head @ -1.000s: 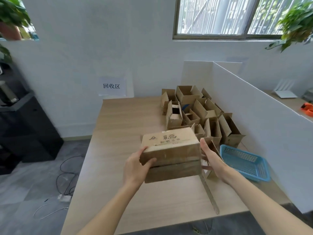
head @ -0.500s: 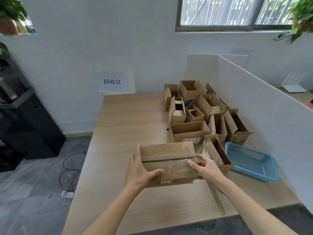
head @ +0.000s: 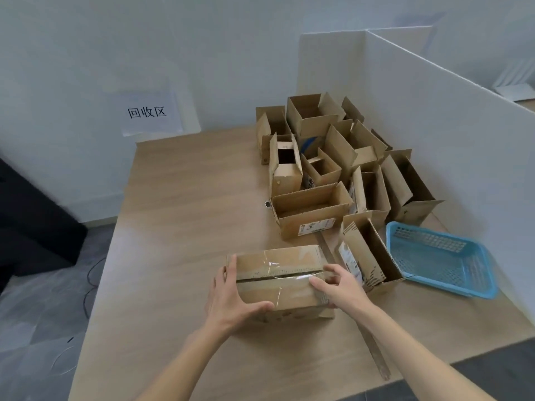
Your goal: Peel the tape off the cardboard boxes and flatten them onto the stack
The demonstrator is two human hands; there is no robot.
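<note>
A shut cardboard box [head: 292, 295] rests on the wooden table [head: 179, 227] right in front of me. Clear tape [head: 275, 272] runs along its top seam, wrinkled and partly lifted. My left hand [head: 231, 299] grips the box's left end, thumb lying across the near top edge. My right hand [head: 341, 287] is at the right end of the seam, where its thumb and curled fingers pinch the tape's end.
Several open cardboard boxes [head: 312, 209] crowd the table's far right against a white partition [head: 434, 125]. A blue plastic basket [head: 474, 287] lies at the right. A brown tape strip [head: 373, 348] lies on the table under my right forearm. A paper sign [head: 147, 112] hangs on the wall.
The box came down from mid-air onto the table with its taped seam facing up. My right hand moved from the box's right side to the seam's right end.
</note>
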